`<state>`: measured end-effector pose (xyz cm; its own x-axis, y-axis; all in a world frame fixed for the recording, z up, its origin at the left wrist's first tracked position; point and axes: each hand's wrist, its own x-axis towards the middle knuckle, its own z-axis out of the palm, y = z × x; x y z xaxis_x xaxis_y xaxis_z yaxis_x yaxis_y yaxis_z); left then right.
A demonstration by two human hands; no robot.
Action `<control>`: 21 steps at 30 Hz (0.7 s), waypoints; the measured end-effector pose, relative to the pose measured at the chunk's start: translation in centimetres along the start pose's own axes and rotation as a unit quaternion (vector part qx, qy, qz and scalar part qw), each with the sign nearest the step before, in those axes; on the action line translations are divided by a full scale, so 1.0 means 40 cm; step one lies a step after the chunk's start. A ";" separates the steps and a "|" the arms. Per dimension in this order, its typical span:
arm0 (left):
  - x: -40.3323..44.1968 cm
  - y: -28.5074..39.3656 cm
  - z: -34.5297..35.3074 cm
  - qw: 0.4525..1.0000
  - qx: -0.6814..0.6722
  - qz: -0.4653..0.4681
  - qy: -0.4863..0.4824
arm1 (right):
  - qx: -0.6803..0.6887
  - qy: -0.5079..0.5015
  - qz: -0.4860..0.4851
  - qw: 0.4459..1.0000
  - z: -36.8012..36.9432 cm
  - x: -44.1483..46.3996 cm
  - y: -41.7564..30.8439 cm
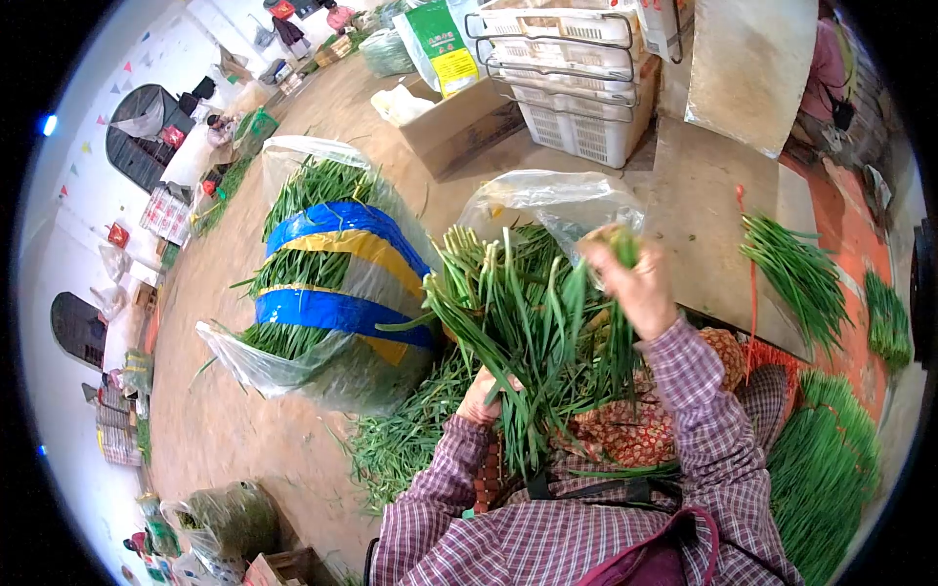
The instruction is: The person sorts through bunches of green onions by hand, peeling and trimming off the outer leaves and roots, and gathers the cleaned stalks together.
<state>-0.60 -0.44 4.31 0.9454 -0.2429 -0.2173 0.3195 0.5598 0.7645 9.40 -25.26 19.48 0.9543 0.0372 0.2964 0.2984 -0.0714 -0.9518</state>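
Note:
My left hand [481,398] is closed around the lower part of long green chives [532,322], their pale ends pointing up and away from me. To the right, my right hand [635,293] is raised and slightly blurred, its fingers pinched on a small bundle of chives whose leaves hang down beside the larger bunch. Behind the bunch, a clear plastic bag [547,195] lies spread with its mouth open. Loose chive leaves [405,439] are heaped on the floor by my left forearm. A patterned cloth [625,435] covers my lap.
A plastic-wrapped bale of greens [313,269] with blue and yellow bands stands at left. Stacked white crates [576,127] and a cardboard box [454,127] are ahead. At right lie a chive bunch [796,278] on a board [718,195] and a large chive pile [826,479]. Other people sit farther off.

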 end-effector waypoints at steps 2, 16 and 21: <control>0.001 -0.015 -0.010 0.989 0.104 0.103 -0.015 | 0.054 0.072 0.028 0.996 -0.050 0.020 -0.003; 0.002 0.030 -0.011 0.999 0.026 0.023 -0.033 | -0.003 0.012 0.030 0.999 -0.171 0.024 -0.093; -0.002 0.045 0.041 0.996 0.092 0.020 -0.005 | -0.183 -0.138 -0.019 0.973 0.017 -0.028 -0.049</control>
<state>-0.20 -0.71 6.71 0.9558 -0.2327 -0.1795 0.2644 0.4143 0.8709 7.75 -24.49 20.97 0.9171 0.3102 0.2502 0.3671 -0.4128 -0.8336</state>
